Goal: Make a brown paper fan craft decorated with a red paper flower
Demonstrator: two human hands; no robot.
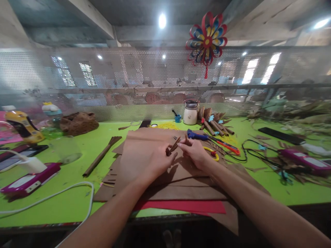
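My left hand (158, 160) is closed on a small fan of narrow brown paper strips (174, 146), which point up and to the right. Close beside it, my right hand (196, 152) pinches a thin brown paper piece (186, 139) between thumb and fingers. Both hands are just above a stack of brown kraft paper sheets (139, 148), whose left edge is cut into fringes. Behind my right hand lies a blue glue gun (198, 135). Yellow-handled scissors (214, 153) and an orange-red handled tool (227, 146) are to its right. Red paper (186, 206) shows under the stack.
A rolled paper tube (102, 156) with a fringed end lies left. Several similar tubes (213, 124) are near a white jar (190, 113) at the back. Purple power strips (31, 181) with cables occupy both sides. A black phone (281, 135) lies right; a perforated screen (144, 79) stands behind.
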